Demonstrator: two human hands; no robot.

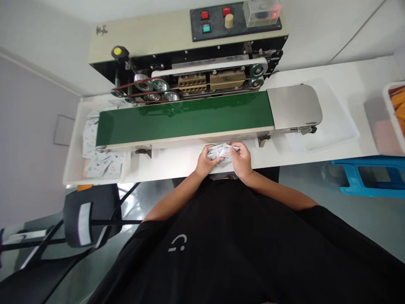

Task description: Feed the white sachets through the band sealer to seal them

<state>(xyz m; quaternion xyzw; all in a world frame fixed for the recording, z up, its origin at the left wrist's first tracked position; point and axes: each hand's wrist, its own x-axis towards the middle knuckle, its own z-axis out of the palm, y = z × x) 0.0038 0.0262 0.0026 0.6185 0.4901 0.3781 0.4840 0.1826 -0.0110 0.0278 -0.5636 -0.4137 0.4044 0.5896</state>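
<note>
Near the body, the left hand (205, 161) and the right hand (242, 160) hold a small bunch of white printed sachets (222, 153) between them, just above the table (177, 165). The fingers (234, 146) pinch it from both sides. The sachets seem light, soft and a little slippery, so the edges are the best place for holding. Farther away are a green conveyor belt (183, 118) and a sealing machine (190, 71).

Bright, even light; soft shadows; warped fisheye edges.
</note>
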